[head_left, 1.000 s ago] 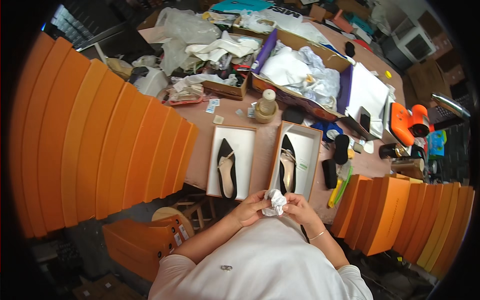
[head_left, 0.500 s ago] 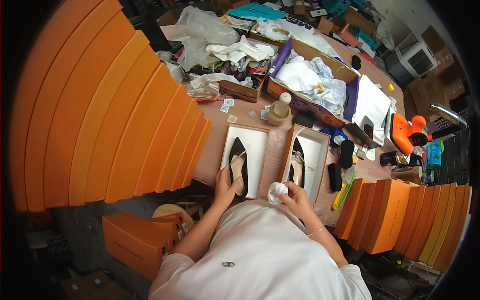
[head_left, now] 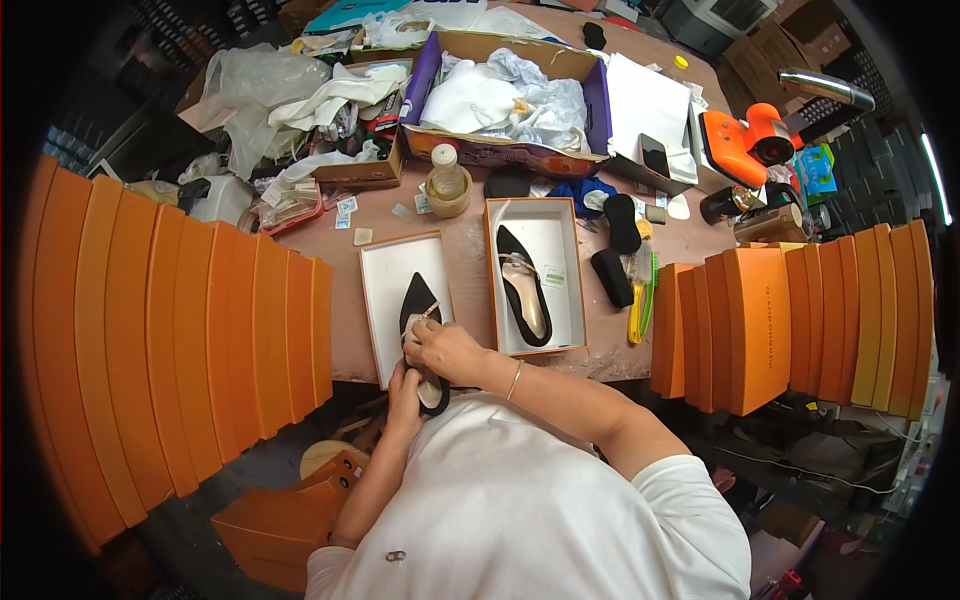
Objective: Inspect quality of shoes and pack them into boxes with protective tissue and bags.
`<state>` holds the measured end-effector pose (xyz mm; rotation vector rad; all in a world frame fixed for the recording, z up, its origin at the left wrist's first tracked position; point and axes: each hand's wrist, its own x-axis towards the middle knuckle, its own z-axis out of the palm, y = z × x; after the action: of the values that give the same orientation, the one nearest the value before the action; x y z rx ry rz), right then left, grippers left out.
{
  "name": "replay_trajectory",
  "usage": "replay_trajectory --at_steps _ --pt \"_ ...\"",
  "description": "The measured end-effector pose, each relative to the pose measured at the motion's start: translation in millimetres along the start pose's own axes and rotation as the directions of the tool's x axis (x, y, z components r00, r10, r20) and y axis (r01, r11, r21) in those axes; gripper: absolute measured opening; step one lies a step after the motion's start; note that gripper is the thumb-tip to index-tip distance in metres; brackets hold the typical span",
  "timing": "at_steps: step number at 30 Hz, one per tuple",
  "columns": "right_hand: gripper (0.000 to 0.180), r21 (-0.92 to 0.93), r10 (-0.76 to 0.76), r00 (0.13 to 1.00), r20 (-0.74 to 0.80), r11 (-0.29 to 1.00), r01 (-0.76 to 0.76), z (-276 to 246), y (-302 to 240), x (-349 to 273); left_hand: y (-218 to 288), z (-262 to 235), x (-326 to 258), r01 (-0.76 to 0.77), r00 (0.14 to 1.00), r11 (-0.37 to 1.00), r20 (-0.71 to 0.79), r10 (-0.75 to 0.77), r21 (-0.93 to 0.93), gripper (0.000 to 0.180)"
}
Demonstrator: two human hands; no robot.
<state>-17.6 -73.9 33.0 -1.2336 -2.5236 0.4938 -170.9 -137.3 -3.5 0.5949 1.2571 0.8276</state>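
A black pointed flat shoe [head_left: 419, 294] with a thin strap lies over a shallow white-lined box lid [head_left: 434, 256], its heel towards me. My left hand [head_left: 403, 398] grips the shoe along its left side near the heel. Across its opening reaches my right hand [head_left: 448, 351], fingers pressed down inside the front part. A pale bit of the crumpled paper wad [head_left: 411, 323] shows at those fingertips; the rest is hidden. To the right, the matching shoe [head_left: 533, 306] rests in an orange-edged white box [head_left: 563, 226], with no hand on it.
Tall stacks of orange shoe boxes flank me at left [head_left: 180, 350] and right [head_left: 757, 320]. Beyond the shoes stand a glue bottle [head_left: 448, 184] and a purple carton [head_left: 604, 110] of paper. Brushes [head_left: 647, 290] and black pads [head_left: 622, 224] lie right of the box.
My right hand has moved left with the paper wad, from above the right-hand box into the left shoe. My left hand still holds that shoe. The view has shifted.
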Motion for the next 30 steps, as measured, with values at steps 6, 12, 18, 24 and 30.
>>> replay_trajectory --at_steps 6,12,18,24,30 --pt "0.015 -0.028 0.047 0.997 -0.066 0.998 -0.049 2 16 -12 1 22 -9 0.019 1.0 1.0 -0.02 -0.019 -0.001 0.033" --pt "0.016 0.022 0.08 0.988 -0.129 0.997 -0.078 -8 39 -25 -6 40 -13 -0.022 0.999 0.997 0.048 0.018 0.074 0.04" --pt "0.061 0.263 0.355 0.901 -0.248 0.92 -0.29 -41 39 -28 -1 50 -25 -0.151 0.985 0.966 0.12 0.128 0.209 0.044" --pt "0.074 0.61 0.441 0.842 -0.31 0.772 -0.18 -56 62 -40 40 65 -13 -0.06 0.995 0.998 0.075 0.06 0.0 0.045" --pt "0.024 0.425 0.724 0.608 -0.327 0.687 -0.589 -61 203 -118 52 27 49 -0.344 0.821 0.52 -0.018 0.571 0.782 0.06"
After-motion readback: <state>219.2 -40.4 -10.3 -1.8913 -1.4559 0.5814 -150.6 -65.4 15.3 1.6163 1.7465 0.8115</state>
